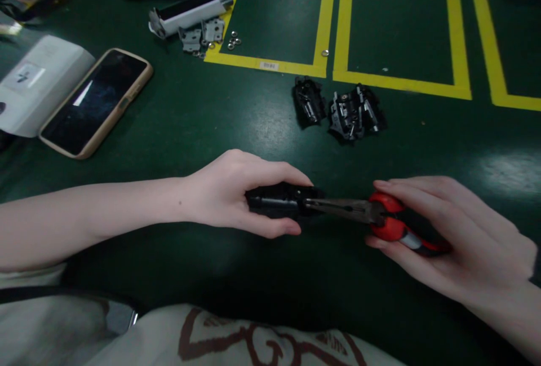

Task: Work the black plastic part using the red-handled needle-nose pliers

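Note:
My left hand (253,194) is closed around a black plastic part (274,201), low over the green table. Fingers and thumb grip its two sides, and part of it is hidden under the palm. From the right, my right hand (456,236) holds needle-nose pliers (389,216) with red and black handles. The jaw tips meet the right end of the black part; whether they pinch anything there is too small to tell. Beyond my hands lie a black moulded piece (310,101) and, to its right, more black moulded pieces (353,112) close together.
Yellow tape (270,66) marks boxes on the green table (262,123). At the back left are a black-and-white device (190,13), metal brackets (202,34) and several small rings (234,42). A phone (99,101) and a white box (42,84) lie at the left.

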Demonstrator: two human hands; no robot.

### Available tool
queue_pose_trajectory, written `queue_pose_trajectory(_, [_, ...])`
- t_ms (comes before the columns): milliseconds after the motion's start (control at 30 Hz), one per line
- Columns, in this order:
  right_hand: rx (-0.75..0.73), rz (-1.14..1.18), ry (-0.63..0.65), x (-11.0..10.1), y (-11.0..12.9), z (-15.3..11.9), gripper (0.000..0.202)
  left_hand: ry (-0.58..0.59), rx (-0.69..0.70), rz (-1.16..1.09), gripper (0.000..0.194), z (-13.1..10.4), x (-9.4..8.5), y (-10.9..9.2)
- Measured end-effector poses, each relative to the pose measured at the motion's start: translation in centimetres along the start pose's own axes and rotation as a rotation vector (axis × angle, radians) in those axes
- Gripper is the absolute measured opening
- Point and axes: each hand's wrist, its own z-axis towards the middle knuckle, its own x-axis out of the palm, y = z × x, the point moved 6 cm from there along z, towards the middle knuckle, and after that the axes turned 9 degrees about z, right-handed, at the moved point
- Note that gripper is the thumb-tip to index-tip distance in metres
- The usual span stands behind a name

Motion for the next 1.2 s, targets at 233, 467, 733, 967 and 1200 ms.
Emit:
queue_pose_trajectory(233, [0.082, 0.106, -0.02, 0.5, -0.6, -0.4, 0.042, -0.027, -0.044, 0.109, 0.046, -0.2, 0.2, 0.3])
queue_pose_trajectory(467, [0.071, 0.126, -0.026, 0.8, -0.6, -0.7, 0.044, -0.005, -0.064, -0.031, 0.031, 0.2, -0.1, 0.2])
queue_pose_trajectory(733, [0.099, 0.167, -0.037, 1.0, -1.0, -1.0, 0.047, -0.004, -0.025, -0.014, 0.037, 0.3, -0.2, 0.3])
queue_pose_trajectory(967, [0.118, 0.195, -0.084, 1.0, -1.3, -0.9, 0.044, -0.1, 0.078, 0.15, 0.044, 0.1, -0.3, -0.2])
queue_pose_trajectory(1200, [0.087, 0.153, -0.107, 1.1, -1.4, -1.0, 0.043, -0.013, -0.078, -0.029, 0.042, 0.5, 0.3, 0.7])
